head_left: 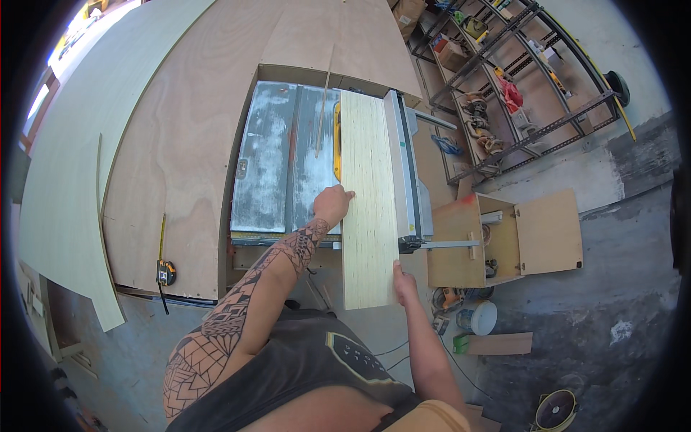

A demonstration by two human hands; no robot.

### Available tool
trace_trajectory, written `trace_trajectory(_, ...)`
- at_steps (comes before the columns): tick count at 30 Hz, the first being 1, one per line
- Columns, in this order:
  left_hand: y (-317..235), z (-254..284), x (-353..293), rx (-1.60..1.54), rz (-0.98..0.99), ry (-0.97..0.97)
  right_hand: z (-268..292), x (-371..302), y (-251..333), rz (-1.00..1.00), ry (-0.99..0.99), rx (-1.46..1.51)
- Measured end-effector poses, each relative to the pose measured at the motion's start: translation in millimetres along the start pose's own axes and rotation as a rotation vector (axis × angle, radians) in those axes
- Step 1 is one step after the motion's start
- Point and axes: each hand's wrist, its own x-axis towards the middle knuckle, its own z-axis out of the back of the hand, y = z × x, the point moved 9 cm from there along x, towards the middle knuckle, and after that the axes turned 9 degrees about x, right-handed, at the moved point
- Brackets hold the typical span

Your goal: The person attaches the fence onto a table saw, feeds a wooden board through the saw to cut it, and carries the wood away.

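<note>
A long pale wooden board [368,187] lies lengthwise on the table saw [270,158], its right edge along the metal rip fence [403,165]. Its near end sticks out past the saw's front edge. My left hand [333,205] is closed at the board's left edge, one digit resting on the top face. Near the close right corner, my right hand [404,283] grips the board with the thumb on top; its other fingers are largely hidden underneath. A yellow insert [337,144] shows beside the board's left edge. The blade cannot be made out.
A thin wood strip [324,101] lies over the saw top. Plywood worktop [173,144] surrounds the saw, with a tape measure [166,272] on it. To the right stand a metal shelf rack [497,101], an open wooden cabinet [497,241] and a white bucket [478,317]. Cables cross the floor.
</note>
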Motion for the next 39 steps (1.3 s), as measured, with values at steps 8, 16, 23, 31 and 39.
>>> trace_trajectory(8,7.2,5.7,18.9,-0.021,0.109,-0.011,0.8,-15.0,28.6,0.196,0.008,-0.061)
trace_trajectory(16,8.4,9.6,10.6,-0.016,0.169,-0.049,-34.0,-163.2,85.4,1.067,0.337,-0.932)
trace_trajectory(23,-6.0,12.7,18.9,-0.022,0.198,-0.069,-46.3,-123.9,99.1,1.092,0.265,-0.925)
trace_trajectory(31,5.3,8.6,10.4,0.015,0.058,-0.084,-60.8,-112.9,119.9,1.1,0.218,-0.999)
trace_trajectory(39,0.4,-28.0,-69.4,0.168,-0.113,0.112,-63.8,-99.6,143.7,1.045,0.218,-1.01)
